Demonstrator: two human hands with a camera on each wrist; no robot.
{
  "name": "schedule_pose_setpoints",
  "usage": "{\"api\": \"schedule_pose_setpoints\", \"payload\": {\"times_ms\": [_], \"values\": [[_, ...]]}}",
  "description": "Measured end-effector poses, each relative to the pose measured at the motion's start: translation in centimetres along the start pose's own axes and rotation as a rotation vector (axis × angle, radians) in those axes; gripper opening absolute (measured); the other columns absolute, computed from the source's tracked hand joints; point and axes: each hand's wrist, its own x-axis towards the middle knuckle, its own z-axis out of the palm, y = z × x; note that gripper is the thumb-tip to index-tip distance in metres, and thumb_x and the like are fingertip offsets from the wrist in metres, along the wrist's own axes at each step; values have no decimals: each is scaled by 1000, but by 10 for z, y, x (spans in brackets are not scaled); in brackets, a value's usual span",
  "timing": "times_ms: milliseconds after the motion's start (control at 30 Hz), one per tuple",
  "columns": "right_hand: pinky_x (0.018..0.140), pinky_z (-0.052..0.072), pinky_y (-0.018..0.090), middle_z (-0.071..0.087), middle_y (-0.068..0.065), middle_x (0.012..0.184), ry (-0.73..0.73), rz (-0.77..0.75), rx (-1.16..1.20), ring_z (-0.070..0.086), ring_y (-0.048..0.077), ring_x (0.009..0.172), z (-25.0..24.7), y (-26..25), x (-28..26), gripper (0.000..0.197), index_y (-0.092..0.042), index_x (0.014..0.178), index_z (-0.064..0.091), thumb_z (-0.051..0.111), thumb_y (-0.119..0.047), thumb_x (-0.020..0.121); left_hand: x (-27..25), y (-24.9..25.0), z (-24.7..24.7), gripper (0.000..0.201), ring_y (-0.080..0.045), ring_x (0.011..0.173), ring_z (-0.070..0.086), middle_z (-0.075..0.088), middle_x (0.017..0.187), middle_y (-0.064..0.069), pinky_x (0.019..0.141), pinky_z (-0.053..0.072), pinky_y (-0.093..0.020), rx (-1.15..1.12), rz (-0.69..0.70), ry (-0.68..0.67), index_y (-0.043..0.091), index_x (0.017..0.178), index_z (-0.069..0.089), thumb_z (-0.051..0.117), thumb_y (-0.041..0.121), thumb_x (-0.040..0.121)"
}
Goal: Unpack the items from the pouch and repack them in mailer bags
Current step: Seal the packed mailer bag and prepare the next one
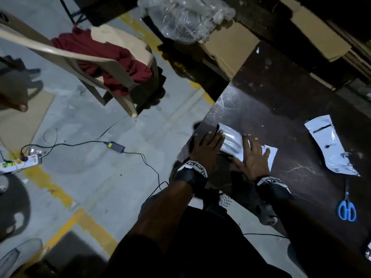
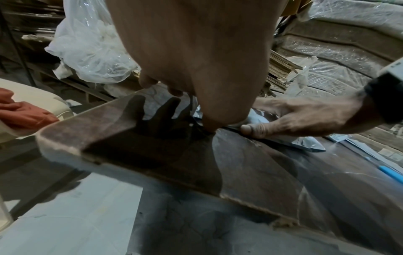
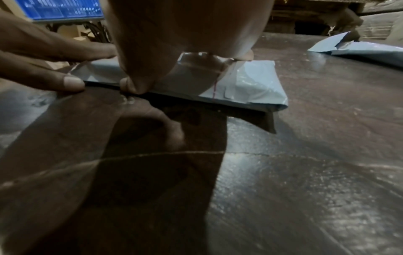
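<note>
A grey-white mailer bag (image 1: pixel 230 138) lies flat near the left corner of the dark table (image 1: pixel 281 87), bulging with something inside. My left hand (image 1: pixel 210 141) presses on its left part with straight, spread fingers. My right hand (image 1: pixel 255 151) lies flat on its right part, over a white flap (image 1: pixel 271 155). In the right wrist view the mailer bag (image 3: pixel 250 84) shows a folded end, and the left hand's fingers (image 3: pixel 65 82) rest on its near edge. A torn-open grey pouch (image 1: pixel 329 145) lies apart at the right, also seen as the pouch (image 3: pixel 359 50).
Blue-handled scissors (image 1: pixel 346 209) lie on the table's right side. Left of the table stands a beige plastic chair (image 1: pixel 124 47) with red cloth (image 1: pixel 104 57) on it. Cardboard boxes (image 1: pixel 230 47) and clear plastic wrap (image 1: pixel 184 17) are behind. Cables and a power strip (image 1: pixel 20 161) lie on the floor.
</note>
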Motion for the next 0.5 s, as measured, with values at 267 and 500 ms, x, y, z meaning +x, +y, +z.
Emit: {"api": "schedule_pose_setpoints", "payload": {"times_ms": [267,500], "values": [[114,5,62,-8,8,163,-35,-10,-43,-6,31,150,6,-6,-1,87,-24,154,-8,20,-73,89,-7,-2,1,75,-31,151,6,-7,164,2,114,3,-65,25,-33,-55,19,157,1,-2,33,83],[117,6,61,-7,11,163,-53,-48,-12,-4,34,149,-5,-8,-3,80,-21,155,-4,45,-45,97,10,-5,1,89,-31,145,28,15,163,-1,110,23,-65,114,-53,-45,18,155,20,62,45,82]]}}
